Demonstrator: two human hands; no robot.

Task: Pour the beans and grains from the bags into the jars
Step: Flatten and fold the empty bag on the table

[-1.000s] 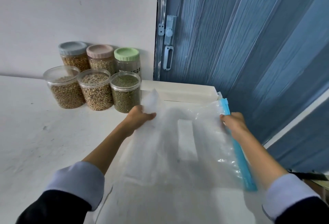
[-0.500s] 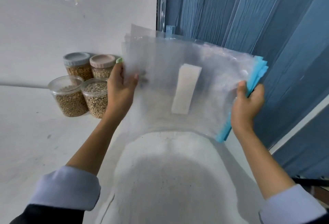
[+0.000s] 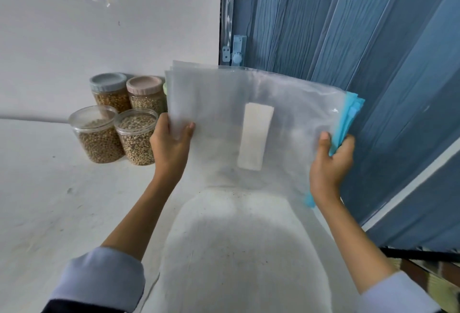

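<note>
A person holds a stack of clear zip bags [image 3: 249,103] up above a white table [image 3: 44,200], the left hand [image 3: 171,146] pinching the plain edge and the right hand [image 3: 328,163] gripping the blue zipper edge [image 3: 351,116]. Filled jars [image 3: 117,126], two open and two lidded, stand at the wall [image 3: 99,26] beside a blue folding door [image 3: 348,26].

Soft, even daylight fills the view, bright on the white wall [image 3: 112,26] and surface [image 3: 49,213]. A broad dim shadow lies on the surface beneath the raised bags [image 3: 249,103]. The plastic shows small glints near its blue edge. Wide-angle bending curves the door [image 3: 348,39] slats. The sleeves [image 3: 99,280] at the bottom look soft and blurred
</note>
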